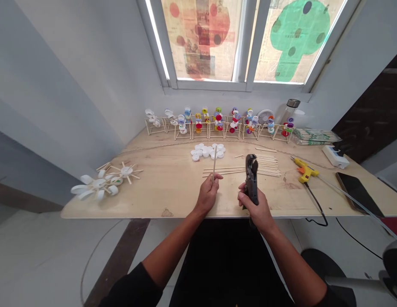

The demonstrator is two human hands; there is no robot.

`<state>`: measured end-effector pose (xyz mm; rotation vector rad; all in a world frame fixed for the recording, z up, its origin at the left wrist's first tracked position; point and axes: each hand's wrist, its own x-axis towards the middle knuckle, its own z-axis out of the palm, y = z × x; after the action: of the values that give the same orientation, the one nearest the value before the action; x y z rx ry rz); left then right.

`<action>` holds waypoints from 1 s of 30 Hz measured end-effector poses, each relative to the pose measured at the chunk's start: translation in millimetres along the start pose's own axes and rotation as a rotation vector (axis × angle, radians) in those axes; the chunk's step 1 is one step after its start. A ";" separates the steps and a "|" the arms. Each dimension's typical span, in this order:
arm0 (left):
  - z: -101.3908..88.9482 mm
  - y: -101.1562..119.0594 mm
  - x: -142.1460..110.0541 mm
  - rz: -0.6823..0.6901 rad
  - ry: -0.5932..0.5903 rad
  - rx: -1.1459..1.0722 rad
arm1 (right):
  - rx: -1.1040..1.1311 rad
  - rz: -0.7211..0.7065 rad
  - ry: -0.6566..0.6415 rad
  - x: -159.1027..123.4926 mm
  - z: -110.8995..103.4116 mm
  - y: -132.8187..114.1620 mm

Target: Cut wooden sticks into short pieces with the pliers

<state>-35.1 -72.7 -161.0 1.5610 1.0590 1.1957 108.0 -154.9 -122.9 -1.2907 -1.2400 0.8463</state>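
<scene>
Noted: the left hand (207,194) pinches a thin wooden stick (214,164) upright between thumb and fingers, a hold that appears to keep it steady above the surface (166,187). The right hand (254,204) is closed around black pliers (251,179), head upward, seemingly for a firm grip on the handles; the jaws' opening cannot be determined. Loose sticks (243,169) lie roughly parallel at 12 o'clock, partly blocked from view by the pliers. White bottle caps (207,151) are grouped at 11 o'clock, beyond them a row of stick frames with coloured caps (217,123). A yellow glue gun (305,170) sits at 2 o'clock, cap-and-stick wheels (99,185) at 9 o'clock.
</scene>
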 end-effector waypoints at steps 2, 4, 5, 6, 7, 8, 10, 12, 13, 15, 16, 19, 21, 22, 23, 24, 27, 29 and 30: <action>5.4 4.2 -4.2 0.022 -0.034 0.007 | -0.030 -0.017 0.016 8.3 8.6 -3.7; 10.4 8.3 -7.8 0.056 -0.058 -0.001 | -0.056 -0.035 0.028 15.0 17.2 -7.1; 12.6 10.1 -9.3 0.076 -0.069 -0.012 | -0.074 -0.052 0.027 17.5 21.3 -8.5; 14.6 11.7 -10.4 0.093 -0.081 -0.028 | -0.122 -0.091 0.026 19.3 25.0 -9.5; 16.3 13.1 -11.4 0.100 -0.095 -0.045 | -0.172 -0.120 0.038 20.8 28.4 -10.1; 17.5 14.2 -12.0 0.098 -0.109 -0.058 | -0.223 -0.143 0.051 21.9 31.3 -10.0; 18.8 15.6 -12.8 0.078 -0.135 -0.061 | -0.308 -0.181 0.081 23.5 36.1 -8.1; 18.7 16.2 -13.1 0.059 -0.150 -0.038 | -0.364 -0.210 0.108 25.1 39.4 -4.8; 18.4 16.1 -13.1 0.055 -0.156 -0.022 | -0.388 -0.221 0.122 25.8 40.6 -3.0; 17.8 15.5 -13.1 0.055 -0.161 0.009 | -0.426 -0.243 0.143 26.9 42.0 0.0; 17.6 14.9 -13.0 0.056 -0.163 0.022 | -0.441 -0.255 0.150 27.3 42.4 1.1; 18.0 12.3 -12.5 0.067 -0.157 0.039 | -0.485 -0.293 0.154 27.7 42.9 2.8; 18.5 10.4 -12.1 0.071 -0.157 0.039 | -0.515 -0.316 0.160 27.5 43.2 3.3; 18.5 9.6 -12.0 0.071 -0.160 0.038 | -0.526 -0.327 0.166 27.3 43.6 3.5; 18.4 9.0 -12.0 0.072 -0.166 0.035 | -0.534 -0.337 0.171 27.0 43.9 3.6; 18.1 8.5 -12.1 0.076 -0.175 0.028 | -0.538 -0.345 0.175 26.8 44.4 3.8; 16.5 8.2 -13.1 0.095 -0.205 0.002 | -0.537 -0.357 0.168 25.7 45.5 4.2; 15.4 8.6 -13.9 0.104 -0.212 -0.003 | -0.535 -0.359 0.164 25.1 45.7 4.4; 14.8 9.0 -14.3 0.107 -0.209 0.001 | -0.537 -0.360 0.166 24.8 45.7 4.6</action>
<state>-22.1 -90.7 -157.9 1.7201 0.8490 1.0746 69.6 -120.1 -129.3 -1.4538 -1.5616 0.1421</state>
